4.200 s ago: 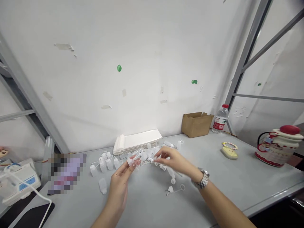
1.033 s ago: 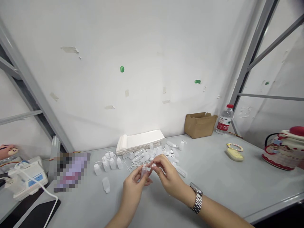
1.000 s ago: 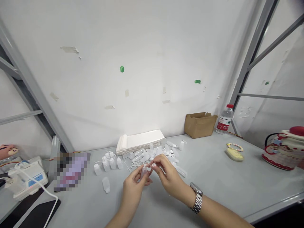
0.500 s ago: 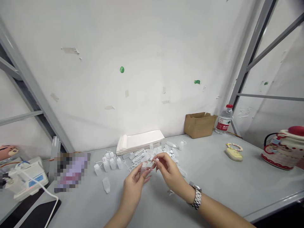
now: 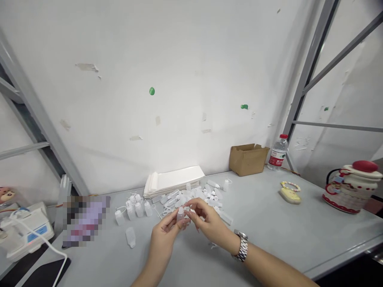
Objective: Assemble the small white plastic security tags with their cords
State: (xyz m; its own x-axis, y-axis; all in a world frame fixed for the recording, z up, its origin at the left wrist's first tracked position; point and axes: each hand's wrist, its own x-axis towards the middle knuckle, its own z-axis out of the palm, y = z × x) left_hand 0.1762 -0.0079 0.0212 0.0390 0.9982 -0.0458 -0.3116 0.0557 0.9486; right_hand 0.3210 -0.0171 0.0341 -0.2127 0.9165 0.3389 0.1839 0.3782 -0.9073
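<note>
My left hand (image 5: 163, 238) pinches a small translucent plastic bottle (image 5: 180, 215) upright above the grey table (image 5: 269, 223). My right hand (image 5: 208, 221), with a metal watch at the wrist, has its fingertips closed on the bottle's top, where a small cap piece sits. Just behind both hands lies a loose pile of small bottles and caps (image 5: 197, 194). A row of capped bottles (image 5: 134, 207) stands to the left of it, and one bottle (image 5: 130, 236) lies alone nearer me.
A stack of white sheets (image 5: 175, 180) lies by the wall. A brown cardboard box (image 5: 247, 158), a water bottle (image 5: 277, 153), a yellow toy (image 5: 289, 193) and a red-and-white jug (image 5: 350, 189) stand to the right. A white device with a cable (image 5: 24, 233) sits at far left.
Both hands have come together nearer me with the bottle; my right hand left the pile and now works at the bottle's top. The view has shifted slightly.
</note>
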